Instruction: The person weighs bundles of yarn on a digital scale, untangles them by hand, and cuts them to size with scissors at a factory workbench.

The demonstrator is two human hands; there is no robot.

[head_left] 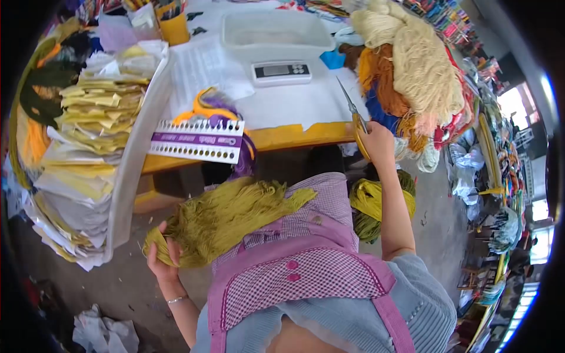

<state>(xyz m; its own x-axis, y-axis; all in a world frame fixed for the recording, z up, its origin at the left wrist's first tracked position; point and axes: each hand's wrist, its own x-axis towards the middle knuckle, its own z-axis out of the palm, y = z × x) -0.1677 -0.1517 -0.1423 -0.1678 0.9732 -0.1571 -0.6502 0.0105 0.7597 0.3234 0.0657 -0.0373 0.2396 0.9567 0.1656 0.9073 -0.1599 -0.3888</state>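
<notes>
My left hand [163, 254] is closed around one end of a hank of olive-green embroidery thread [223, 220], which lies across my lap on the checked apron [306, 267]. The loose strands of its other end fan out to the right. In my right hand [378, 143] is a pair of scissors [359, 136] with gold handles. Its blades point up and away over the table's front edge, apart from the thread. Beside my right forearm, a yellow-green thread bundle [376, 203] hangs low.
A perforated white thread card [197, 140] juts over the table edge [282, 138]. Behind stand a digital scale [281, 72] and a clear plastic tub [276, 35]. A bin wall [138, 147] holds stacked paper packets at left; cream skeins [424, 65] are heaped at right.
</notes>
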